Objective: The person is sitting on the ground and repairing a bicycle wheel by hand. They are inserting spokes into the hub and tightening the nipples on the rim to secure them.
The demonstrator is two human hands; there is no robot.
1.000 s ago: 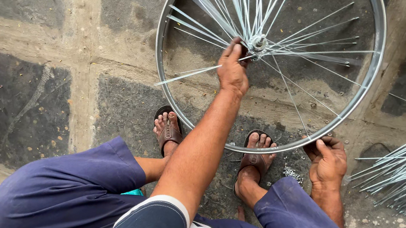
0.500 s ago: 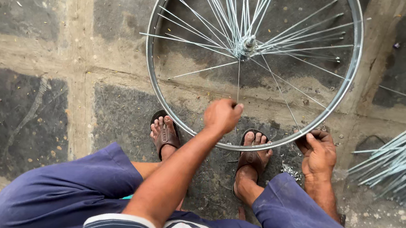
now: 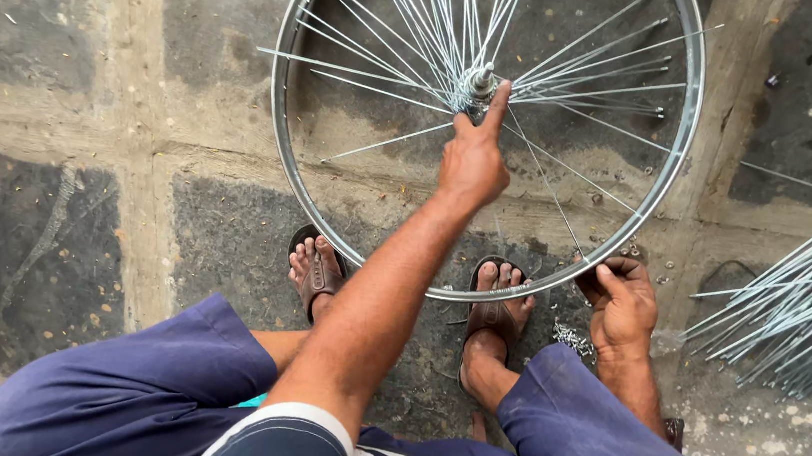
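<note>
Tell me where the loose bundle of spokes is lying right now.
In the head view, the bundle of spokes lies on the stone floor at the right edge, just right of the right hand and outside the wheel rim.

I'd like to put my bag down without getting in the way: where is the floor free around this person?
The grey stone floor left of the round silver wheel rim lies bare. It is crowded inside the rim, where thin metal spokes fan out and the left hand reaches the hub. Loose spokes pile up beyond the right hand.
</note>
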